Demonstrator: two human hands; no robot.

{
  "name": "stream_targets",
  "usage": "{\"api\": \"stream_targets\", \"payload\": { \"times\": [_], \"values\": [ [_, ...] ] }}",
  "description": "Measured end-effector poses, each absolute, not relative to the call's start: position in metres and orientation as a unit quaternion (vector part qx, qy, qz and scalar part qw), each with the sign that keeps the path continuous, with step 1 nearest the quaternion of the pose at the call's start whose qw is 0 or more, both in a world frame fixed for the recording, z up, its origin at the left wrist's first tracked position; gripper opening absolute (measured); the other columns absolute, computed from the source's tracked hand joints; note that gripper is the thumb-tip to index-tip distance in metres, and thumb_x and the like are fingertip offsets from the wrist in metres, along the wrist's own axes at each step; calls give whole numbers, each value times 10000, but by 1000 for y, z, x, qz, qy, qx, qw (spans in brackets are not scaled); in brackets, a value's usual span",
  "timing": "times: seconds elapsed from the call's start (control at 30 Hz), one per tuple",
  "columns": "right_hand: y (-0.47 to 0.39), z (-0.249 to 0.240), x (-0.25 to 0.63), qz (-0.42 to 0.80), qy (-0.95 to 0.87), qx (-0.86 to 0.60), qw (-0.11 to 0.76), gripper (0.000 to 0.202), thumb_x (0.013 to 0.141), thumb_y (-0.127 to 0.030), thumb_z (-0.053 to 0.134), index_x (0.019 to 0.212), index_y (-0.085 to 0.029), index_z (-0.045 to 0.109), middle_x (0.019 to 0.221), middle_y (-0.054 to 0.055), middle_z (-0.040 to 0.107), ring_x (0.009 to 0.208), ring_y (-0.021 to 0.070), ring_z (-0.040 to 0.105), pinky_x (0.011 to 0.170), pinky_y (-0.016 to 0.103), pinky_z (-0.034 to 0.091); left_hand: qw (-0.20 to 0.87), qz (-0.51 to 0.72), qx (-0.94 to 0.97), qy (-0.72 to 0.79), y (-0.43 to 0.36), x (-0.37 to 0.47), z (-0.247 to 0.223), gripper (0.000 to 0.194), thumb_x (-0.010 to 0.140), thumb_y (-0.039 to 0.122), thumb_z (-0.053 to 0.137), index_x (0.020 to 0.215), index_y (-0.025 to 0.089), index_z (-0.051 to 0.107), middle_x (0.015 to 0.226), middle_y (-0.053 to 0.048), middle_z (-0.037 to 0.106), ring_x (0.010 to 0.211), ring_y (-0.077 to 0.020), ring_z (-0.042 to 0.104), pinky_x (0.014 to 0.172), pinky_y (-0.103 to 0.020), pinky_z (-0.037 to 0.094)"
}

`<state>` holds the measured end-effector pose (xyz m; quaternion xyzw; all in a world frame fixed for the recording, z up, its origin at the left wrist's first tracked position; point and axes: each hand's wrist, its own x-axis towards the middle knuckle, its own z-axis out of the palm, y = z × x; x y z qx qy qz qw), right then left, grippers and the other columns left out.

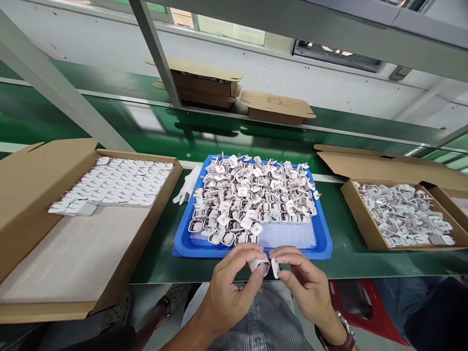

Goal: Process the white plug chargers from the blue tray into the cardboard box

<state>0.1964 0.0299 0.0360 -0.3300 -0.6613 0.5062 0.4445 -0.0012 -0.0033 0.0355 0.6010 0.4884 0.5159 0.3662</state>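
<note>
My left hand (236, 285) is closed around a small white charger housing (256, 264), just in front of the blue tray (179, 248). Between the thumb and fingers of my right hand (309, 285) is a white plug cover (275, 268), turned edge-on. Dark and red wires bridge the short gap between the two parts. In the tray, many open white charger housings (228, 238) stand with their covers and wires sticking out on top. A white sheet (288, 236) lines the tray's front part.
At left, an open cardboard box (171, 180) holds rows of closed white chargers (124, 180). Another cardboard box (360, 219) at right is filled with loose white parts (405, 214). A white glove (188, 187) lies left of the tray. Two cartons (278, 105) sit behind the metal frame.
</note>
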Motion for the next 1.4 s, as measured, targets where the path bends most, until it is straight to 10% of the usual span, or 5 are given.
{"api": "stream_targets", "payload": {
  "times": [0.33, 0.57, 0.8, 1.1, 1.4],
  "values": [
    [20, 31, 189, 315, -790, -296, 434, 527, 907, 18, 668, 1354, -257, 614, 1218, 118, 716, 1206, 288, 663, 1002, 475, 587, 362, 580, 553, 476, 6, 2, 28, 179, 888, 69, 659, 942, 221, 737, 1037, -61, 779, 940, -199, 773, 862, -297, 617],
    [24, 30, 194, 287, -801, -320, 417, 464, 928, 15, 643, 1310, -249, 630, 1209, 121, 705, 1184, 284, 665, 975, 469, 592, 520, 522, 517, 436, -1, -15, 19, 331, 990, 222, 672, 1313, 258, 735, 1403, -131, 709, 1050, -250, 782, 861, -343, 674],
    [21, 34, 195, 229, -839, -319, 375, 515, 934, -4, 631, 1382, -256, 609, 1248, 146, 660, 1234, 322, 631, 987, 526, 596, 421, 524, 585, 454, -2, -16, 24, 365, 939, 192, 738, 1291, 287, 764, 1282, -109, 760, 1090, -261, 769, 866, -334, 677],
    [26, 35, 195, 455, -705, -390, 380, 325, 969, -210, 716, 1279, -305, 693, 1206, 80, 720, 1151, 227, 722, 998, 357, 630, 420, 529, 590, 443, -6, -15, 28, 305, 934, 108, 694, 1165, 276, 800, 1216, -96, 779, 1030, -235, 782, 856, -318, 673],
    [28, 31, 201, 577, -654, -348, 343, 535, 951, -243, 759, 1448, -380, 619, 1436, 57, 704, 1292, 247, 702, 1087, 429, 602, 438, 506, 631, 393, -9, -23, 31, 511, 949, 15, 642, 1320, 354, 734, 1281, -83, 705, 1139, -215, 732, 936, -313, 638]
  ]
}}
